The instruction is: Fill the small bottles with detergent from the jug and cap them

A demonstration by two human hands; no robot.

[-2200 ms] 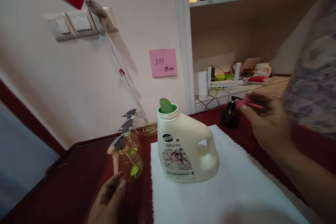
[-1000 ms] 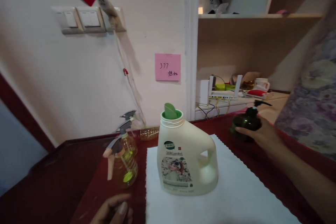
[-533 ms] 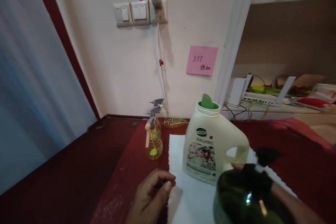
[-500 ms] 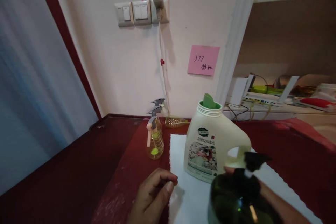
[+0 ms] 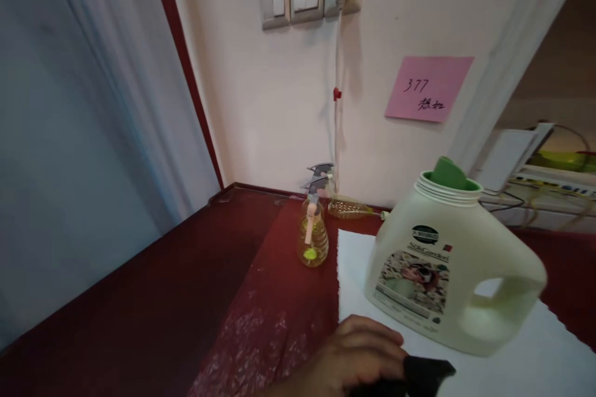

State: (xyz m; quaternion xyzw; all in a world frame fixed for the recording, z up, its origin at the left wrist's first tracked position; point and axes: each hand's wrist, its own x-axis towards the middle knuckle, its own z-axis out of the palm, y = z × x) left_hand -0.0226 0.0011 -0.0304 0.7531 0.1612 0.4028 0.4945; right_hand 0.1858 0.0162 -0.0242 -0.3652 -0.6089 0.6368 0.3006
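Note:
At the bottom edge of the head view is my left hand [image 5: 361,350], its fingers curled over the black pump head [image 5: 426,373] of the dark pump bottle. Most of that bottle lies below the frame. My right hand is out of sight. Just beyond my left hand, a pale green detergent jug [image 5: 419,267] stands upright on a white cloth [image 5: 354,273]. No cap covers its mouth, and a green spout [image 5: 449,173] rises inside the neck.
Left of the jug stand spray bottles [image 5: 314,239] with a little yellowish liquid. Behind them another clear yellowish bottle [image 5: 349,209] lies on its side by the wall. A cord [image 5: 338,130] hangs from the socket. A router [image 5: 507,155] sits on the right shelf.
My left hand has moved right and closed over the pump head. The dark bottle has dropped lower and my right hand has left the view. The camera has turned left.

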